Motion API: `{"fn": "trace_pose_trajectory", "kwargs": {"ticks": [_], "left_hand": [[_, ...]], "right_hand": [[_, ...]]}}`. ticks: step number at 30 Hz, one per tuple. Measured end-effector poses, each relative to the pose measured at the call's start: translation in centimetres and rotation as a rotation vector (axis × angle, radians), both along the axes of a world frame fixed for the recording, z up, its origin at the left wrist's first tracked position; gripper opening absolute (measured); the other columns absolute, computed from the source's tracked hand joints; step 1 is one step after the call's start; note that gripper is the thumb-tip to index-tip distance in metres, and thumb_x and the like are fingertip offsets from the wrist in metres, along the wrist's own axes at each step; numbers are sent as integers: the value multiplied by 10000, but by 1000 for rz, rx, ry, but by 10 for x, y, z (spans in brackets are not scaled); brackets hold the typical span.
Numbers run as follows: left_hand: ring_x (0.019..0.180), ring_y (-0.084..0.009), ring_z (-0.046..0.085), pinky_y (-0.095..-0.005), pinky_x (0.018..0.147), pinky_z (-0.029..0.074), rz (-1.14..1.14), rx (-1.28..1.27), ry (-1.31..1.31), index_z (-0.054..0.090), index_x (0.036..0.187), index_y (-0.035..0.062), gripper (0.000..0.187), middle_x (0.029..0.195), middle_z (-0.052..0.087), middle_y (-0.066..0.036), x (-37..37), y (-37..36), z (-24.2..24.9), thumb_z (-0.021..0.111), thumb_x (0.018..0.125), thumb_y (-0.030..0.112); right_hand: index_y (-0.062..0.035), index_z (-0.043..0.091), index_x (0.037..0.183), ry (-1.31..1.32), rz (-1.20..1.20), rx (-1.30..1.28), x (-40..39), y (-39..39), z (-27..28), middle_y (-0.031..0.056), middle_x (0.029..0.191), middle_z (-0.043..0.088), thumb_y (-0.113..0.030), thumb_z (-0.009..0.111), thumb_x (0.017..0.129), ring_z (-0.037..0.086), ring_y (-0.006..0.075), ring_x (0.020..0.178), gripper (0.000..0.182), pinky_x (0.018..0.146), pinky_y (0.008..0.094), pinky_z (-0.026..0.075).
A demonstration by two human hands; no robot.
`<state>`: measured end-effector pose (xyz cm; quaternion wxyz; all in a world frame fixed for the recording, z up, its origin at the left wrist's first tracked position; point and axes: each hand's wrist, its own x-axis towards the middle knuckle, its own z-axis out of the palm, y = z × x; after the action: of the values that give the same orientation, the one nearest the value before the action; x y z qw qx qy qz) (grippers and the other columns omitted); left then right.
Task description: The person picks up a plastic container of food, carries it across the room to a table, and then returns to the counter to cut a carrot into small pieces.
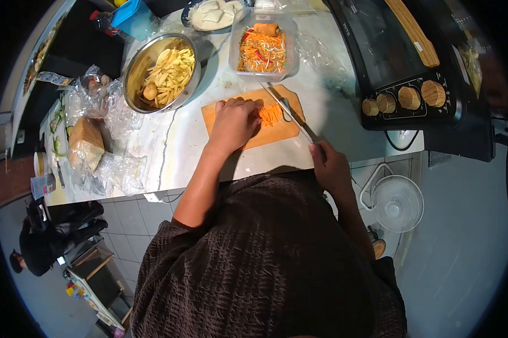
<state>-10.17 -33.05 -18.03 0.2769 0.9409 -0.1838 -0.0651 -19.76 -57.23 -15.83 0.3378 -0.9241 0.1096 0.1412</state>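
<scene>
My left hand (231, 125) rests on the left part of an orange-brown cutting board (290, 132), its fingers curled down over carrot. What lies under the palm is hidden. Thin carrot strips (271, 115) spread out just right of those fingertips. In my right hand (329, 164), at the counter's front edge, is the handle of a knife (294, 119). Its long blade slants up and left across the board, to the right of the strips. Behind the board stands a clear plastic container (290, 56) holding shredded carrot, red pieces, white shreds and a thick carrot piece (267, 29).
A steel bowl (131, 84) of pale cut strips stands back left. Plastic bags (121, 115) and a wrapped tan block (86, 141) lie farther left. A black appliance with wooden knobs (410, 98) borders the right. Below are a white basket (397, 203) and, far left, another person (43, 245).
</scene>
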Motion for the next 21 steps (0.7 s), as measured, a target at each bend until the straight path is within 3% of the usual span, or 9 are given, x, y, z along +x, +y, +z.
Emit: {"fn": "trace_pose_trajectory", "kwargs": {"ticks": [4,6,7,9,17,21], "left_hand": [[952,-262,587,-407,895,345,25,-33,29,667,1068,86,303,932,692,-77,1,-7,-7,716,792,202],[961,-263,584,-402,895,347,11,-9,27,662,1081,85,324,949,689,-78,2,-6,-2,718,779,188],[970,-263,581,-397,895,348,1,13,25,657,1095,83,346,966,685,-79,2,-6,2,720,766,174],[986,-266,575,-391,896,349,-36,0,1,650,1113,89,373,982,670,-78,6,-4,9,720,754,163],[1089,-275,504,-369,919,336,-303,-70,-11,617,1213,141,500,1108,548,-103,17,-19,6,686,718,133],[1120,-277,478,-364,934,333,-381,34,12,600,1248,137,557,1153,527,-113,25,-27,7,685,697,124]], "right_hand": [[-48,620,922,-15,-39,-11,-5,-6,-1,183,674,622,-420,523,943,626,393,671,384,606,456,462],[-15,619,910,-55,-48,0,-7,-8,-4,148,608,551,-344,564,941,545,248,534,335,541,353,408],[-15,619,910,-53,-52,-1,-8,-8,-2,148,608,551,-344,564,941,545,248,534,335,541,353,408],[-40,630,913,-46,-54,36,-8,-8,4,178,666,621,-411,552,933,625,381,654,379,596,434,465],[-23,631,902,-68,-106,60,-17,-28,-5,151,644,604,-359,579,933,602,290,568,341,561,373,445],[-12,630,889,-130,-150,96,-20,-33,-9,142,618,583,-352,581,934,569,260,534,347,543,370,429]]}}
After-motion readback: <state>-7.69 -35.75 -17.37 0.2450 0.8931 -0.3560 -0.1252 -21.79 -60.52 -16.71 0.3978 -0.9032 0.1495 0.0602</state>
